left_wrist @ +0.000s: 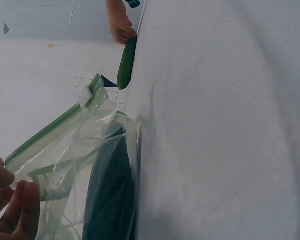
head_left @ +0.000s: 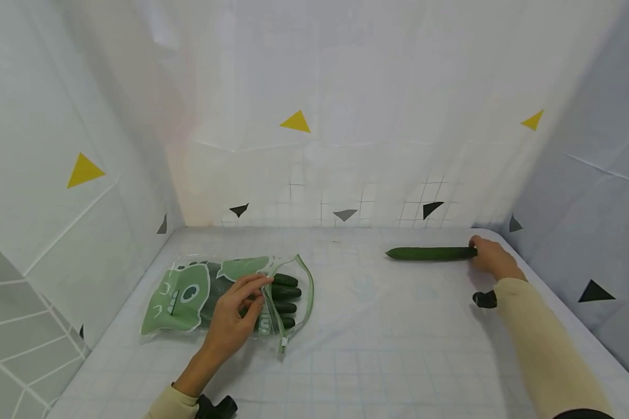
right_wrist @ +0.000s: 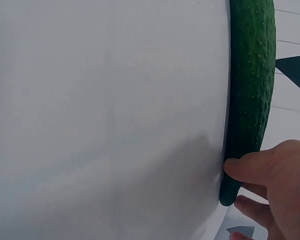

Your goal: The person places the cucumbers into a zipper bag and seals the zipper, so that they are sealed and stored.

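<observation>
On the left of the table lies a clear zip bag [head_left: 188, 297] with a green cartoon print, its mouth facing right. Several cucumbers [head_left: 287, 293] show inside, their ends near the opening. My left hand [head_left: 233, 308] pinches the upper edge of the bag's mouth between thumb and fingers, lifting the film. A green zip strip with a slider [left_wrist: 85, 97] runs along that mouth in the left wrist view. At the far right, my right hand [head_left: 493, 258] grips one end of a single long cucumber [head_left: 430, 254], thumb on top. This bumpy cucumber [right_wrist: 252, 75] lies along the table.
A white cloth with faint grid lines covers the table [head_left: 367, 361]. White sheets with yellow triangles [head_left: 297, 121] and dark shapes hang behind and on both sides. A black wrist device [head_left: 484, 299] sits at the right cuff.
</observation>
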A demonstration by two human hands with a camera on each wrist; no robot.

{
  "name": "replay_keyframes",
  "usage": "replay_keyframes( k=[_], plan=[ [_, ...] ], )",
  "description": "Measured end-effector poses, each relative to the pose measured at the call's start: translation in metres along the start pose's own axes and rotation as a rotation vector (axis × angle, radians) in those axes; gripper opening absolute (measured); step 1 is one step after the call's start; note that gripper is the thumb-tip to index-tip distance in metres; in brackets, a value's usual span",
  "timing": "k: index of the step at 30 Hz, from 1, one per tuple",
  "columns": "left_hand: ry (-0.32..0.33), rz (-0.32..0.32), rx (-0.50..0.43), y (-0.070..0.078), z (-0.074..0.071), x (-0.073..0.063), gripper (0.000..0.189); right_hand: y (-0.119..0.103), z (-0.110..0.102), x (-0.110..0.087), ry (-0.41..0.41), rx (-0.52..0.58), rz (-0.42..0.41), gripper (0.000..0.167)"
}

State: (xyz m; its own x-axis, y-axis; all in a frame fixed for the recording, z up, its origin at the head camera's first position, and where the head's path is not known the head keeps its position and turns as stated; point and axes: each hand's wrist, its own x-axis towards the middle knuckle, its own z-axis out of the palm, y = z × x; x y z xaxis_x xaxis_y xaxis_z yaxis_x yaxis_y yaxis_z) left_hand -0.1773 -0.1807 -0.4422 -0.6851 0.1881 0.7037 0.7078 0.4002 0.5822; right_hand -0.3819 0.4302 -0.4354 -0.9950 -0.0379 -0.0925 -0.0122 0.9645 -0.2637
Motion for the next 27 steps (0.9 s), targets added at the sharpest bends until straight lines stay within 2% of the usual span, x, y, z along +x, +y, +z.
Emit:
replay_keyframes(
  k=[4, 12, 15, 19, 23, 27],
  plan=[
    [0.002, 0.001, -0.002, 0.0, 0.0, 0.0, 0.039, 0.007, 0.0, 0.0, -0.012, -0.015, -0.008, 0.039],
    [-0.002, -0.011, -0.006, -0.001, 0.001, -0.001, 0.043, 0.019, -0.002, -0.008, 0.013, -0.079, -0.125, 0.036],
    [0.0, -0.013, -0.006, -0.001, 0.001, -0.001, 0.043, 0.019, -0.009, -0.014, 0.03, -0.107, -0.193, 0.032],
    [0.003, -0.004, -0.002, 0.0, 0.001, 0.0, 0.042, 0.021, -0.017, -0.019, 0.01, -0.101, -0.296, 0.029],
    [0.001, -0.003, 0.002, 0.0, 0.0, 0.0, 0.042, 0.028, -0.016, -0.024, 0.018, -0.076, -0.329, 0.031],
    [0.001, -0.007, 0.002, -0.001, 0.0, 0.0, 0.04, 0.031, -0.011, -0.031, 0.05, -0.043, -0.327, 0.035]
  ],
)
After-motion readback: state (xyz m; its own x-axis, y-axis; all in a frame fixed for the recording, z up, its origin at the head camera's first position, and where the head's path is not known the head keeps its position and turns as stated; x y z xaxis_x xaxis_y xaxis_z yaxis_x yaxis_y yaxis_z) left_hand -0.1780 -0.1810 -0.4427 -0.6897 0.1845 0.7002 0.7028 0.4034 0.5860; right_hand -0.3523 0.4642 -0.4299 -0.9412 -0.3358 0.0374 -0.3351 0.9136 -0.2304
